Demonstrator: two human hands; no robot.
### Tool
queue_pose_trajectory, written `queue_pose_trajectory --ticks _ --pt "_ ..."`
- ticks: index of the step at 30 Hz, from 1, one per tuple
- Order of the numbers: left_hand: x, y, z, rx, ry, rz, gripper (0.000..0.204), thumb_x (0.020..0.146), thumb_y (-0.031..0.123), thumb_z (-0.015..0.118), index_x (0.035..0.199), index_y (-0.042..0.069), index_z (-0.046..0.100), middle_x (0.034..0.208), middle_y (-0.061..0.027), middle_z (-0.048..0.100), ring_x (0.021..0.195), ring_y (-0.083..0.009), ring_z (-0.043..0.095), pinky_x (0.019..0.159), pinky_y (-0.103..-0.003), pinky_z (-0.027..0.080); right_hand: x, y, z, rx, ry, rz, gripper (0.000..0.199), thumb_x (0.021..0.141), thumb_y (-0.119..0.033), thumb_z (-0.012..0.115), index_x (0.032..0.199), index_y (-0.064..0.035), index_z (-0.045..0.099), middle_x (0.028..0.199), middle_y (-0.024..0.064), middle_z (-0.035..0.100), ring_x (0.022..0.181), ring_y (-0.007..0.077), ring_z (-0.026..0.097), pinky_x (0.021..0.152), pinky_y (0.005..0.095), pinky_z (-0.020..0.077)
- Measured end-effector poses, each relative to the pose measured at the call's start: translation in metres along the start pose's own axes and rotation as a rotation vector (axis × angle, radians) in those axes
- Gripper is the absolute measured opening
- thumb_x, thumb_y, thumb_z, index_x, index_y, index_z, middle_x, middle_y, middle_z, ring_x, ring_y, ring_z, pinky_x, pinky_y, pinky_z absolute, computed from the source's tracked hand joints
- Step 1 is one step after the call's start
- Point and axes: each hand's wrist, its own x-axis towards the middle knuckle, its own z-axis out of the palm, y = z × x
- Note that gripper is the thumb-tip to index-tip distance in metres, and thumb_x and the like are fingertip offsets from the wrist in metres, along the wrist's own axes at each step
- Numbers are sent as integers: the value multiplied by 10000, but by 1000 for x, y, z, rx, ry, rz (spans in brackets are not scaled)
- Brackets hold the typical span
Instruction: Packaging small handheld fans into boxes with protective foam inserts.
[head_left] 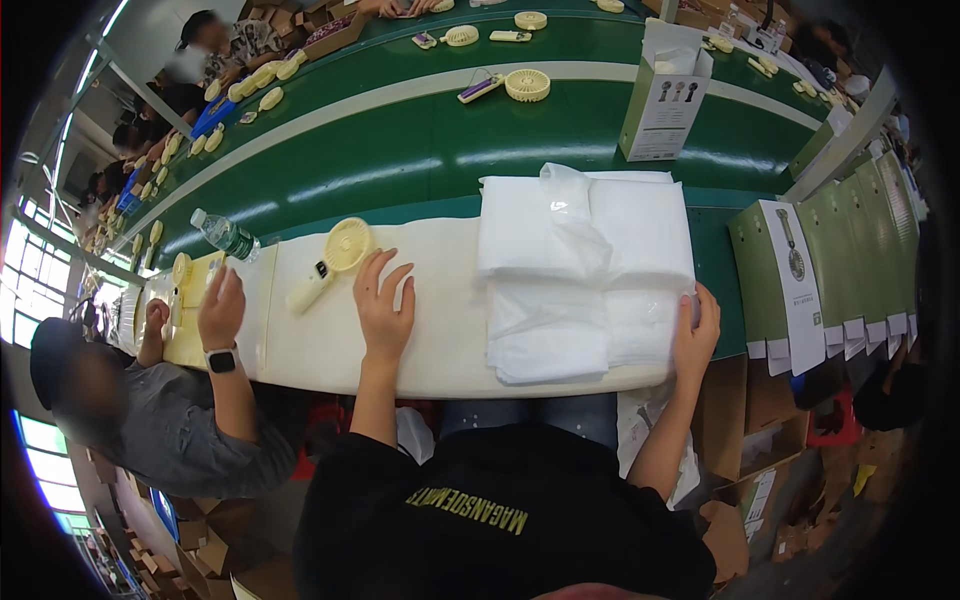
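A cream handheld fan (pixel 349 244) with a round grille lies on the pale work mat, its handle pointing to the lower left. Just right of it my left hand (pixel 384 305) hovers or rests with fingers spread, holding nothing. Stacks of white, thin plastic bags (pixel 548 330) lie folded in front of me, overlapping one another. At their right edge is my right hand (pixel 697 335), thumb and fingers apart, touching the side of the stack; its fingertips are partly hard to make out.
A green conveyor (pixel 400 130) runs behind the mat, carrying more fans and an upright green-and-white box (pixel 668 95). Flat green boxes (pixel 845 260) stand in a row at right. A water bottle (pixel 225 236) and a co-worker's hand (pixel 220 310) are at left.
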Motion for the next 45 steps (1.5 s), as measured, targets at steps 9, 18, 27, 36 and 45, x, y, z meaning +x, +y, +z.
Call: queue_pose_trajectory --ticks 9,18,27,36,45 --pt "-16 -72 -46 156 -143 -301 621 802 119 645 1350 26 367 1291 -180 452 1250 -320 386 1041 -438 289 8 12 -11 14 -10 -23 258 896 -146 532 1106 -8 590 1133 123 590 1068 281 520 942 355 391" --pt "23 31 -4 -995 -262 -814 343 979 358 392 1110 42 413 1077 -122 544 827 -196 553 710 -298 468 -43 -10 -15 367 105 -186 325 932 -113 448 1221 26 496 1156 171 561 1038 273 548 939 372 407" --pt "5 170 50 -599 -570 265 136 869 186 597 907 60 563 953 -60 583 891 -228 540 756 -350 434 -58 -62 -21 1221 -217 160 477 979 -340 409 1325 -21 333 1228 177 477 920 223 526 765 366 464" --pt "25 163 46 -542 -824 -129 98 860 115 597 862 17 601 816 -46 613 724 -176 555 637 -302 430 -88 -42 -41 2006 -410 653 528 953 -382 449 1325 -26 334 1194 149 484 795 201 544 623 324 483" --pt "32 147 60 -1059 -725 -514 120 886 92 544 850 -21 559 752 -66 589 694 -107 539 590 -263 422 -87 -83 -2 1519 -732 606 610 893 -165 597 1395 -5 290 1239 136 511 960 231 544 753 352 503"
